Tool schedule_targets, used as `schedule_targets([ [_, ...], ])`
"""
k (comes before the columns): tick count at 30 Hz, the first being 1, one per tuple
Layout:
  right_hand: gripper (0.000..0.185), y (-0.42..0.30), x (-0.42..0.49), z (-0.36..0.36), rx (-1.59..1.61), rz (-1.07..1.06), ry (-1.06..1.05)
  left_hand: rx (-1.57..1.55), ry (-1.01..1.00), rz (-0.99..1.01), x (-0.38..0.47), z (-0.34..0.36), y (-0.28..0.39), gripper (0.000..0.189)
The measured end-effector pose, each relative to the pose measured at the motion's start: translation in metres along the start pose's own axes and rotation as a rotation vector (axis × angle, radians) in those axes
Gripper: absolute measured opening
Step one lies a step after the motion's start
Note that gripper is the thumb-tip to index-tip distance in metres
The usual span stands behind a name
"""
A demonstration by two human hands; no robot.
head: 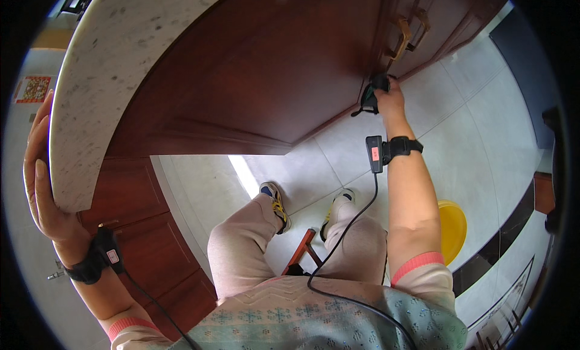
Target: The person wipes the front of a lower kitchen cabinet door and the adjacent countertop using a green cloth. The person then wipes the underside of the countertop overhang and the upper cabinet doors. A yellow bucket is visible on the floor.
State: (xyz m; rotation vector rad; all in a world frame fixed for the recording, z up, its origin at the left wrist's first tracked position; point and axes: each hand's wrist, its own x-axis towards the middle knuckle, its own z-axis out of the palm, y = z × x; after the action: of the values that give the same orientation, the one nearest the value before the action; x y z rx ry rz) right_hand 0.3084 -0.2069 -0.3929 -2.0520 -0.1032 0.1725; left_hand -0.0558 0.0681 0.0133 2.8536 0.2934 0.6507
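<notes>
My left hand [45, 187] rests along the pale edge of a speckled stone countertop [122, 46], fingers extended, with nothing visible in them. Reaching forward, my right hand [390, 95] is closed on a bunched black item [372, 95], perhaps a cloth, with a thin loop hanging from it. That item is at the lower part of a dark red wooden cabinet door [272, 69], below two brass handles [401, 39]. My fingers hide part of it, so its exact kind is unclear. A black strapped device [375, 153] sits on my right wrist and another [106, 248] on my left.
Pale tiles [457, 137] cover the floor. A yellow round object [452, 230] stands right of my right forearm. Between my legs shows a reddish wooden frame [301, 250]. Black cables [349, 236] run from the wrist devices across my body. More red cabinet fronts [149, 236] stand at lower left.
</notes>
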Motion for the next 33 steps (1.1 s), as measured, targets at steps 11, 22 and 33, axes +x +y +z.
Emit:
schedule_targets([
  [11,0.051,-0.031,-0.017,0.034,0.223,-0.320,0.473,0.396,0.191,0.003,-0.020,-0.008,0.023,0.042],
  [22,0.056,-0.038,-0.019,0.016,0.324,-0.327,0.360,0.535,0.216,0.233,-0.026,-0.017,0.008,0.036],
  [33,0.058,-0.028,0.015,-0.009,0.652,0.051,0.140,0.694,0.220,0.215,-0.045,-0.039,-0.014,0.042],
])
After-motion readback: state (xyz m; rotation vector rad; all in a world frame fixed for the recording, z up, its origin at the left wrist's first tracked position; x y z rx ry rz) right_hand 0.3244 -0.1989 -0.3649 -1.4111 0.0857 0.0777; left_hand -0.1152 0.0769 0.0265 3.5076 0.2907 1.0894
